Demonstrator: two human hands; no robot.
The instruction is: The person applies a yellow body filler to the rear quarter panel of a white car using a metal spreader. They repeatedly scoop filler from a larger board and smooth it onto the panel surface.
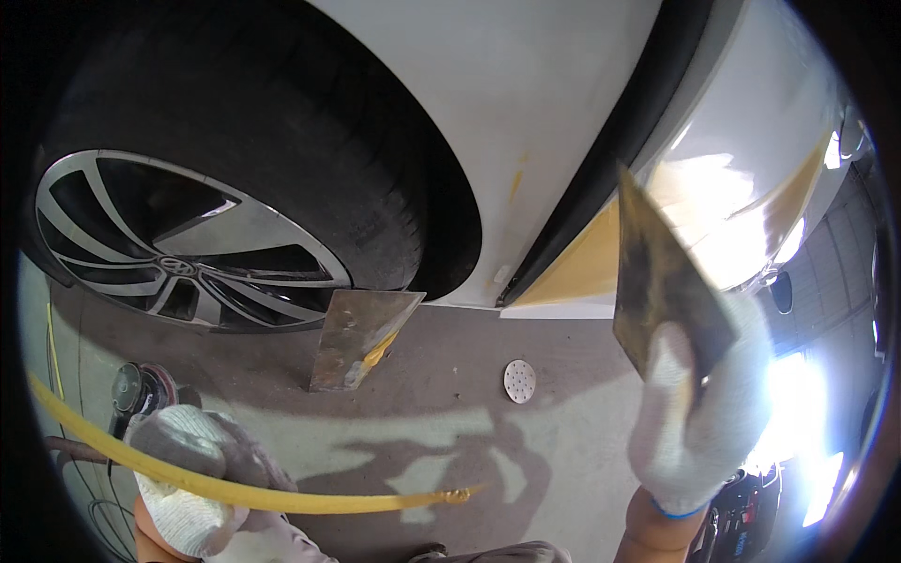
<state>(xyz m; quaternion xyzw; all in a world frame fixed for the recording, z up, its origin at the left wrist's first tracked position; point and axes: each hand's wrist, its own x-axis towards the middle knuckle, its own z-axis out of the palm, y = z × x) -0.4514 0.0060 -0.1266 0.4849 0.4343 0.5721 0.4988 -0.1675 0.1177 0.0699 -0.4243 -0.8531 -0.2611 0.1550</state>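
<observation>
My right hand [704, 422], in a white knit glove, grips a flat filler spreader [662, 281] with the thumb pressed on its near face. The dark, smeared blade stands tilted in front of a yellow filler patch [574, 264] on the white car body [556, 84]; whether it touches is unclear. My left hand [197, 450], also gloved, is low at the left, its fingers curled and partly behind a yellow strap [295, 501]. What it holds, if anything, is hidden. Farther forward, a flat plate [352, 331] bears a dab of yellow filler [380, 350]; no hand visibly touches it.
A tyre [281, 141] with a Volkswagen alloy wheel [176, 266] fills the upper left. On the floor are a round sander [137, 390] and a perforated sanding disc [519, 381]. Hoses or cables [105, 510] lie at the lower left. Bright light glares at the right.
</observation>
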